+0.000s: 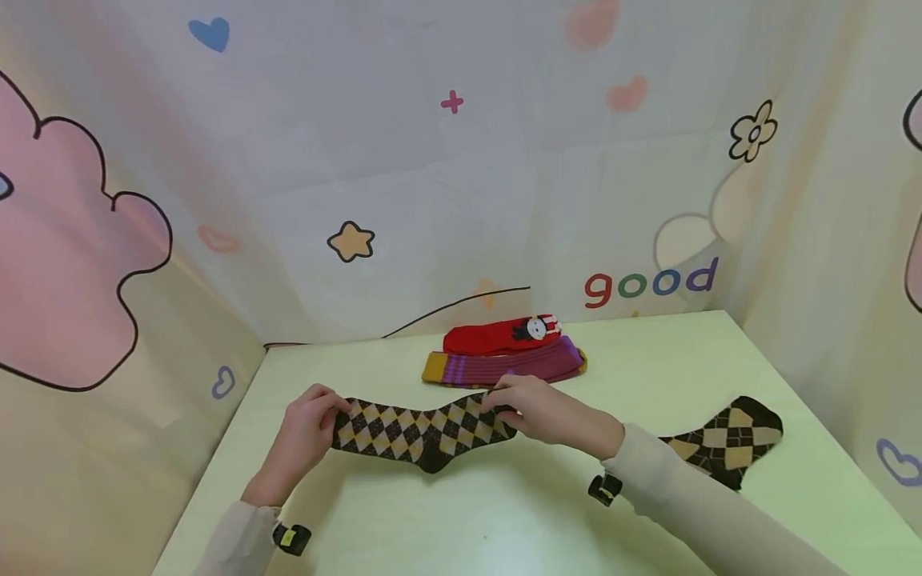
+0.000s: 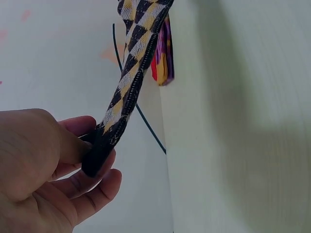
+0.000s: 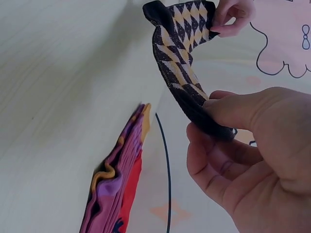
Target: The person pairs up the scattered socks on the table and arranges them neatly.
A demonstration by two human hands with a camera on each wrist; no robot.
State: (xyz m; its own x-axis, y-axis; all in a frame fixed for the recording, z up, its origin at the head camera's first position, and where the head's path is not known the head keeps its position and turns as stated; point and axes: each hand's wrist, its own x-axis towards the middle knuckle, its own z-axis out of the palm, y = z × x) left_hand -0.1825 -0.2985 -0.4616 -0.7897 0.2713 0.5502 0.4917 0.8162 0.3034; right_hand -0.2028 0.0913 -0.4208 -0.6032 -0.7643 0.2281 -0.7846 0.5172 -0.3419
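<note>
Between my two hands a black, grey and yellow diamond-patterned sock [image 1: 392, 432] is stretched sideways above the table, its dark heel hanging down in the middle. My left hand [image 1: 311, 424] pinches the cuff end; the left wrist view shows the thumb and fingers on the black cuff of the sock [image 2: 129, 92]. At the toe end, my right hand [image 1: 540, 410] pinches the dark toe, as the right wrist view also shows on the sock [image 3: 182, 68]. Another checked sock [image 1: 738, 436], in black and tan, lies on the right of the table, partly hidden by my right forearm.
On the pale green table [image 1: 403, 528], near its back edge, lie a red sock [image 1: 479, 338] with a cartoon figure and, in front of it, a purple-maroon sock [image 1: 504, 368] with a mustard cuff. A printed curtain [image 1: 432, 176] rises behind the table and along both sides.
</note>
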